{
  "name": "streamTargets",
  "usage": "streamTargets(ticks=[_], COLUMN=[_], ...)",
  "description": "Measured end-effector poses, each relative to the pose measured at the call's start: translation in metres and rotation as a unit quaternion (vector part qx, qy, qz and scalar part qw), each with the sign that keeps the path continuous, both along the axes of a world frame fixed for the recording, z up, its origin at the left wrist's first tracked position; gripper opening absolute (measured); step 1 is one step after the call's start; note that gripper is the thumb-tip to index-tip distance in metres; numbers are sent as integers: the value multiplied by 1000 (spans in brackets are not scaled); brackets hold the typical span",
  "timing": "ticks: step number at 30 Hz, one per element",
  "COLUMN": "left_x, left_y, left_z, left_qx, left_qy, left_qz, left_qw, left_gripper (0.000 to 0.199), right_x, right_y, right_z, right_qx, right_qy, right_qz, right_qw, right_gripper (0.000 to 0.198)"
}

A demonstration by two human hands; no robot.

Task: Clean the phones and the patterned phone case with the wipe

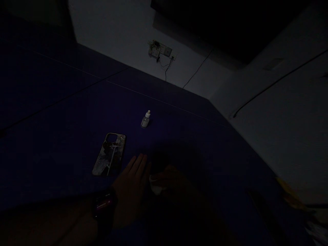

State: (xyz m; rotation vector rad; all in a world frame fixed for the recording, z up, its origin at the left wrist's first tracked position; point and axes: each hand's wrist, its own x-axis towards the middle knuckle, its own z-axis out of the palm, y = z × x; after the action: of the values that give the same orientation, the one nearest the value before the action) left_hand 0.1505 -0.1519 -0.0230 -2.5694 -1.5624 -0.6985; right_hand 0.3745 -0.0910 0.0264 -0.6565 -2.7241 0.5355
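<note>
The scene is very dark. My left hand (132, 188), with a watch (104, 204) on its wrist, lies flat on the dark blue surface, fingers stretched out together. Close beside it, in deep shadow, is my right hand (175, 177), its fingers closed around a white tissue-like piece (155, 186); most of that hand is hidden by the dark. Left of my left hand's fingertips lies a phone case (109, 155) with a printed picture and a camera cutout. Beyond the fingertips stands a small clear dropper bottle (145, 121) with a white top.
Behind the blue surface (77, 112) rises a pale wall (110, 37) with a socket panel (162, 50), plugs and hanging cables. A large dark panel (217, 24) is mounted above. Dim objects, one of them yellow (289, 193), lie at the right edge.
</note>
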Motion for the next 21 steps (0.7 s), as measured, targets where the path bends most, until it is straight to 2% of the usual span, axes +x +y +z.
streamTargets(ticks=[2, 7, 12, 14, 17, 21], left_x=[-1, -1, -1, -1, -1, -2], left_y=[-1, -1, 0, 0, -1, -1], left_z=[0, -1, -3, -3, -3, -1], left_qx=[-3, -9, 5, 7, -3, -22], left_qy=[-1, -1, -2, -4, -11, -7], left_qz=[4, 7, 4, 4, 5, -2], left_qw=[1000, 1000, 1000, 1000, 1000, 1000], left_gripper=[83, 87, 85, 85, 83, 85], right_x=[3, 4, 0, 9, 30, 42], right_y=[1, 4, 2, 3, 5, 6], right_z=[-1, 0, -1, 0, 2, 3], right_qx=[-10, 13, -11, 4, 48, 55], right_qy=[15, 2, 8, 24, 29, -10], right_qz=[14, -55, 4, -10, -70, -69], right_qw=[1000, 998, 1000, 1000, 996, 996], right_gripper=[34, 40, 36, 34, 37, 38])
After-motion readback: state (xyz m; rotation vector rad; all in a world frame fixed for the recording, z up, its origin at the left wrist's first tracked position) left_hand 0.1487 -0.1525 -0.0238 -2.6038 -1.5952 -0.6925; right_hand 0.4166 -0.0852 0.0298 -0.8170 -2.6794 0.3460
